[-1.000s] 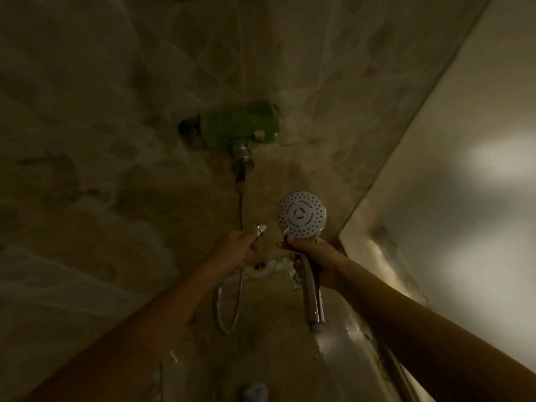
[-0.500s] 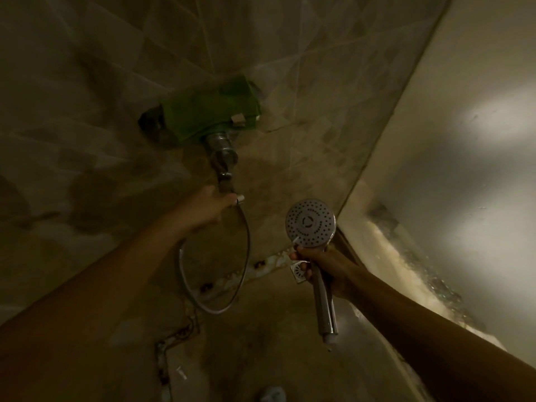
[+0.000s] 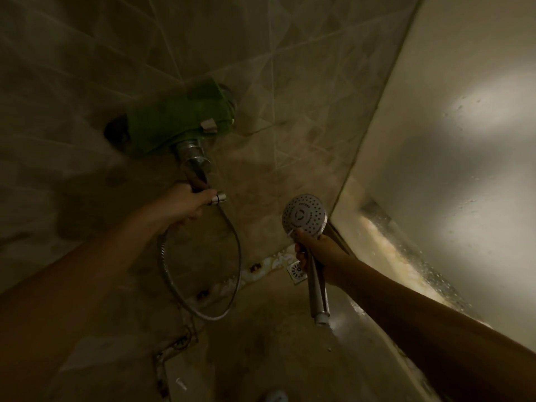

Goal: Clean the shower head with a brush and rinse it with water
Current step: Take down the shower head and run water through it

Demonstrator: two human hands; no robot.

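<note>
A chrome shower head (image 3: 304,214) with a round white spray face points up toward me. My right hand (image 3: 317,253) grips its handle just below the face, and the handle's lower end (image 3: 320,316) hangs free with no hose on it. My left hand (image 3: 184,203) grips the loose end of the metal hose, whose connector (image 3: 218,197) sticks out to the right. That hand is right under the chrome lever (image 3: 195,169) of the wall tap. The hose (image 3: 237,256) loops down below the hand. No brush is in view.
A green cloth (image 3: 179,123) covers the tap body on the tiled wall (image 3: 87,82). A square floor drain (image 3: 296,271) lies behind my right hand. A frosted glass panel (image 3: 464,169) closes off the right side. The room is dim.
My left hand has risen with the hose end from beside the shower head up to the tap's lever. My right hand keeps holding the shower head in much the same place.
</note>
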